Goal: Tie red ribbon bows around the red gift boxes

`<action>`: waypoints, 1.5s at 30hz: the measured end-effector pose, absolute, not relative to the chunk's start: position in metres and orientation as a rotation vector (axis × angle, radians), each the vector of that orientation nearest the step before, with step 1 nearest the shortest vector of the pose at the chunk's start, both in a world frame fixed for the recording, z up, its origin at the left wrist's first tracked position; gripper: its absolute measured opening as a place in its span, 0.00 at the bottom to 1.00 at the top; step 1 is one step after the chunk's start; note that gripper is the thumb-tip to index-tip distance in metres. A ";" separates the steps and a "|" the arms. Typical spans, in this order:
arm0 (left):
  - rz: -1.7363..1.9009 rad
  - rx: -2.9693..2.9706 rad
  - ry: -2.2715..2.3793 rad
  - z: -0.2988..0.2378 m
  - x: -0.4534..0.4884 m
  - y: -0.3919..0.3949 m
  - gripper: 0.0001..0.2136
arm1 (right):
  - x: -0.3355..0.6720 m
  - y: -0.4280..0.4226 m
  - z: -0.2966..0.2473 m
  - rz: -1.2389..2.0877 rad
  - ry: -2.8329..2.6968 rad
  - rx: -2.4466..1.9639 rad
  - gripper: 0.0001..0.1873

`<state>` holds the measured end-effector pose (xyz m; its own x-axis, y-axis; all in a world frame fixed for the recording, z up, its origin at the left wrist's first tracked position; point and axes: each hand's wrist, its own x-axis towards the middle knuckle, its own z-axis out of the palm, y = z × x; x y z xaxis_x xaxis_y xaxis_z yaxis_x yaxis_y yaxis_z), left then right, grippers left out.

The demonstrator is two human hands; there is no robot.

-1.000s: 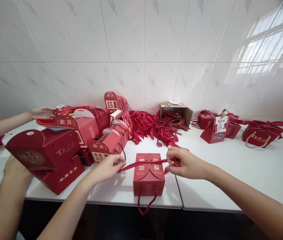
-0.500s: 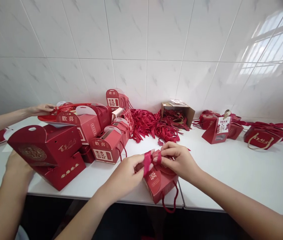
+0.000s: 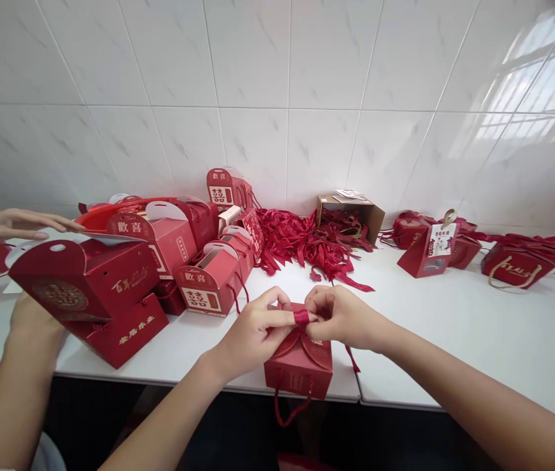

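A red gift box with a rope handle hanging down its front stands near the table's front edge. Over its top, a dark pink ribbon is pinched between both hands. My left hand is closed on the ribbon from the left, its index finger stretched along it. From the right, my right hand meets it with thumb and fingers pressed together on the ribbon. A loose ribbon end hangs at the box's right side. My fingers cover much of the box top.
A pile of red ribbons lies against the wall beside an open cardboard box. Red gift boxes crowd the left. Finished-looking boxes stand right. A co-worker's hands are at a large red box.
The box between my hands has turned, so its handle side faces me. My hands have drawn closer together over its top. The co-worker's upper hand has moved left, off the red basket.
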<state>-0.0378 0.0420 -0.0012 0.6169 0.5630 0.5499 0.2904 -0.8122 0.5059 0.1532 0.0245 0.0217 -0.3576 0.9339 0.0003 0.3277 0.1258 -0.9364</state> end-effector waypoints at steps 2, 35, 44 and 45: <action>1.053 2.414 0.676 -0.002 -0.038 0.047 0.10 | 0.154 0.025 0.024 1.168 -1.882 -1.205 0.04; 1.058 2.494 1.169 0.003 -0.072 0.062 0.11 | 0.189 -0.001 0.019 0.495 -2.150 -1.411 0.09; 0.752 1.822 1.070 -0.002 -0.077 0.052 0.09 | 0.175 0.010 0.023 0.391 -1.893 -1.235 0.13; 0.741 1.820 1.043 0.000 -0.073 0.050 0.10 | 0.168 0.012 0.022 0.354 -1.947 -1.237 0.12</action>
<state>-0.0732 0.0504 0.0005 0.4681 0.8812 0.0660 0.3526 -0.2547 0.9005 0.1679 0.0118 0.0223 -0.2163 0.8575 0.4668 0.6380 0.4861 -0.5972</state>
